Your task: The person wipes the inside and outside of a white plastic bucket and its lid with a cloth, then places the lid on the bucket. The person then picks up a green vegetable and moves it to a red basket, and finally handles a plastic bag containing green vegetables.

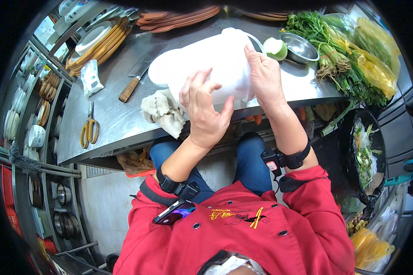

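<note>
A white plastic container (210, 51), overexposed in the light, lies tilted on its side above the front edge of the steel worktable (113, 118). My right hand (265, 77) grips its right end, thumb on top, beside a loop that looks like a handle. Against the container's near side, my left hand (204, 108) has its fingers spread; whether they press on it is hard to tell. A rounded white piece (160, 70) shows at the container's left end. Below that, a crumpled cloth (165, 111) rests at the table edge. The container's inside is hidden.
Left on the table are a wooden-handled knife (130, 89), scissors (89, 132) and a small white packet (91, 78). Behind stand stacked wooden boards (180, 19). On the right are a cut green fruit (277, 50), a steel bowl (297, 51) and leafy greens (334, 58).
</note>
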A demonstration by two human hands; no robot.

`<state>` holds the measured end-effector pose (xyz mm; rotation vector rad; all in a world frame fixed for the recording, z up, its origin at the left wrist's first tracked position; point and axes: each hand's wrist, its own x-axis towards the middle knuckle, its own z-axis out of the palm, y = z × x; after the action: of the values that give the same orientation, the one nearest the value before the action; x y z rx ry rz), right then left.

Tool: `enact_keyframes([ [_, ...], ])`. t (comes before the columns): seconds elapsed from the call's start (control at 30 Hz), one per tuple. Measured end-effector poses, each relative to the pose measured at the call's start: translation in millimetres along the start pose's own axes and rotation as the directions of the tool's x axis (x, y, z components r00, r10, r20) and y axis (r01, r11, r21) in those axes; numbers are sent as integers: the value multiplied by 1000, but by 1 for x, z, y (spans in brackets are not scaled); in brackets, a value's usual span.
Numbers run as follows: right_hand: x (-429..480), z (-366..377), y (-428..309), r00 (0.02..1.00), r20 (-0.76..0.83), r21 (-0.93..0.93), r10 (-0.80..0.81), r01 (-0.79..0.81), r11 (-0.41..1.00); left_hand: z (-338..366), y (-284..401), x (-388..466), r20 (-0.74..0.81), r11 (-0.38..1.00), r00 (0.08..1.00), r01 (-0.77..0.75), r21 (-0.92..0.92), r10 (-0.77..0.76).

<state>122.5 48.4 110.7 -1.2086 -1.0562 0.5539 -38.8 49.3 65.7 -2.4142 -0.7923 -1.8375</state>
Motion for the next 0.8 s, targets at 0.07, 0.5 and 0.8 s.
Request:
enact_keyframes([
  [0.07, 2, 3, 1, 999, -9, 5, -31, 31, 1000, 4, 2, 5, 17, 996, 996, 86, -3, -86],
  [0.5, -1, 6, -1, 1000, -18, 18, -12, 12, 1000, 11, 4, 5, 21, 994, 996, 82, 72, -83],
  [0.8, 0, 8, 3, 998, -24, -31, -50, 50, 998, 9, 0, 5, 27, 996, 996, 81, 32, -82],
])
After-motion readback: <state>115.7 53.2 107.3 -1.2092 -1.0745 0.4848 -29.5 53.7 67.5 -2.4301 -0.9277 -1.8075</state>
